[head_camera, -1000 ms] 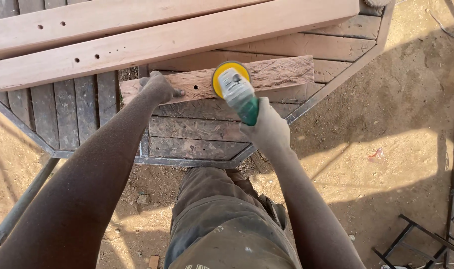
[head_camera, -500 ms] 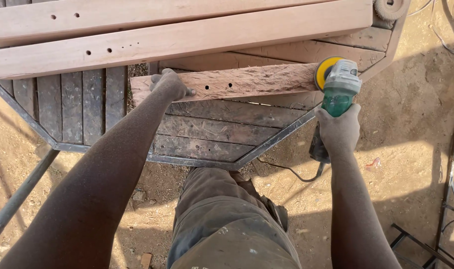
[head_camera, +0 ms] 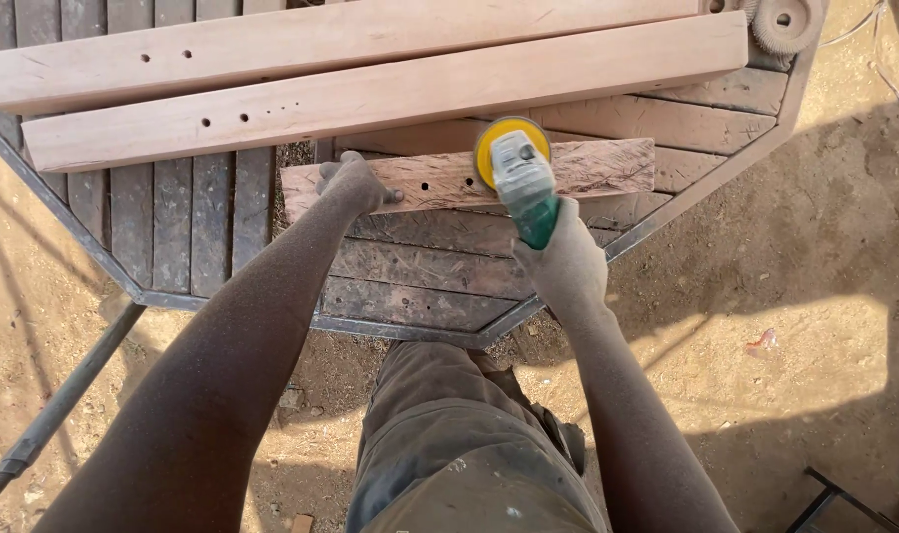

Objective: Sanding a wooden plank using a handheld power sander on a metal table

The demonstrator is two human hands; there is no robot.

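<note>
1. Right hand (head_camera: 568, 265) wrapped tight round the green body of a handheld grinder with a yellow sanding disc (head_camera: 516, 168), fingers fully closed.
2. Disc face down on the short rough reddish wooden plank (head_camera: 587, 168), near its middle.
3. Left hand (head_camera: 355, 183) pressed flat on the plank's left end, fingers spread, gripping nothing, pinning the wood down.
4. Best kept flat and moving along the grain, by the look of it; light even pressure, left fingers well clear of the disc.
5. Beneath, a weathered grey slatted wooden tabletop with a dark metal frame (head_camera: 222, 301).
6. Beyond the plank, two long pale smooth timber beams with drilled holes (head_camera: 370, 94), side by side.
7. Round wire brush wheel (head_camera: 787, 22) at the far right corner.
8. All around, bare sandy ground (head_camera: 805, 296) in hard sunlight.
</note>
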